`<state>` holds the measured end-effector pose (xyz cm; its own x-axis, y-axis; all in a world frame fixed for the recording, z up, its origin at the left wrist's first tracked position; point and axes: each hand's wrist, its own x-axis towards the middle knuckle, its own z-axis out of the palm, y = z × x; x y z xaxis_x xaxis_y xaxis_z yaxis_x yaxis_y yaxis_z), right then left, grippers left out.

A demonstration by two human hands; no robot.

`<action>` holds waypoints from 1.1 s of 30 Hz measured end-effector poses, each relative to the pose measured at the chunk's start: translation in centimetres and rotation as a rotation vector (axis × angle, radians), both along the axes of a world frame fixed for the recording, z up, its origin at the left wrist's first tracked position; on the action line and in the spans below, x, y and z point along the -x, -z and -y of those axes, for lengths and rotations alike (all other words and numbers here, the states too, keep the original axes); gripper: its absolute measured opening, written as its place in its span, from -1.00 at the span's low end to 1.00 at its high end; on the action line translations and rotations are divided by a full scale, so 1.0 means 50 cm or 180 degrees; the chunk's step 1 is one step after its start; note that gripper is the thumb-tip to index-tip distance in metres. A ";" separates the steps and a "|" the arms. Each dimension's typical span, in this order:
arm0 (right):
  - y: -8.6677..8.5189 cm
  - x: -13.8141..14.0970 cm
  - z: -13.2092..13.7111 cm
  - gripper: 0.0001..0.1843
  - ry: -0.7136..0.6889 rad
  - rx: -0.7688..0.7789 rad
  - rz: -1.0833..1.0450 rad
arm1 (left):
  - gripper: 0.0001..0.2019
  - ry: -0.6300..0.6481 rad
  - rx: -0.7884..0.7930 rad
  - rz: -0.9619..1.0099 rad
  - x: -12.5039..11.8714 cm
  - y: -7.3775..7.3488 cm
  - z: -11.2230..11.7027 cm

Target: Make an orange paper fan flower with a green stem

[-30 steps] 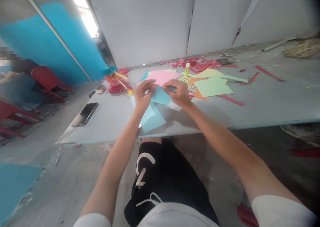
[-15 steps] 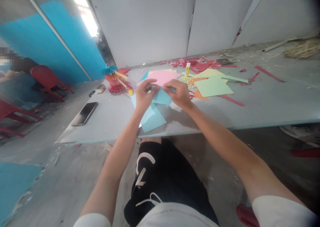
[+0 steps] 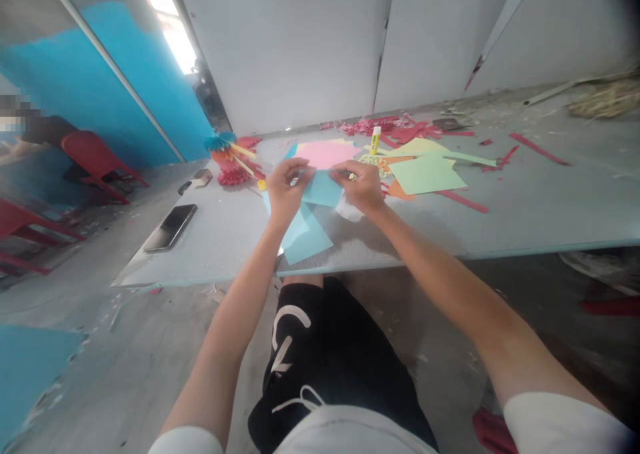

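Note:
Both my hands work over the grey table (image 3: 210,247) in the head view. My left hand (image 3: 287,191) and my right hand (image 3: 359,187) pinch folded light blue paper (image 3: 323,189) between their fingers. Its lower flaps (image 3: 305,235) hang toward the table's front edge. A pink sheet (image 3: 325,153) lies just beyond my fingers, and a pale green sheet (image 3: 425,175) lies to the right of my right hand. A glue stick (image 3: 375,139) stands upright behind them.
A red and orange paper decoration (image 3: 231,164) stands left of my hands, with a black phone (image 3: 170,227) near the table's left edge. Red paper scraps (image 3: 370,126) are heaped along the back. Red plastic chairs (image 3: 95,154) stand to the left.
My hands have drawn slightly apart, and the blue paper between them has shifted a little. The other sheets on the table have not moved.

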<state>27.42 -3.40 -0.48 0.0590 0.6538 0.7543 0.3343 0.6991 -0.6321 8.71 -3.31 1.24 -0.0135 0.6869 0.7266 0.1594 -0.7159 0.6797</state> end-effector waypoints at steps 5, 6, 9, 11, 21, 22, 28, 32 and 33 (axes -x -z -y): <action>0.000 -0.003 0.002 -0.85 -0.0054 0.0010 -0.0065 | -0.76 0.0163 0.0210 0.0034 0.003 0.006 -0.012; 0.000 -0.003 0.003 -0.85 -0.0052 0.0012 -0.0081 | -0.78 0.0172 0.0252 0.0030 0.004 0.008 -0.014; -0.001 -0.002 0.003 -0.86 -0.0048 0.0003 -0.0136 | -0.82 0.0165 0.0305 0.0018 0.005 0.011 -0.018; -0.001 -0.001 0.002 -0.85 -0.0058 0.0029 -0.0177 | -0.82 0.0130 0.0273 0.0046 0.005 0.011 -0.019; 0.003 -0.004 -0.019 -0.65 -0.0263 0.0272 -0.0497 | -0.80 -0.0157 0.0147 0.0131 0.008 0.016 -0.030; 0.003 -0.004 -0.019 -0.66 -0.0245 0.0279 -0.0472 | -0.81 -0.0147 0.0151 0.0139 0.008 0.017 -0.030; 0.001 -0.007 -0.011 -0.68 -0.0147 0.0476 -0.0440 | -0.81 -0.0049 0.0274 0.0277 0.007 0.014 -0.025; -0.003 -0.005 -0.006 -0.66 -0.0354 0.0564 -0.0599 | -0.82 0.0158 0.0363 0.0320 0.004 0.007 -0.018; -0.005 -0.004 -0.005 -0.66 -0.0412 0.0546 -0.0644 | -0.83 0.0239 0.0394 0.0326 0.004 0.007 -0.018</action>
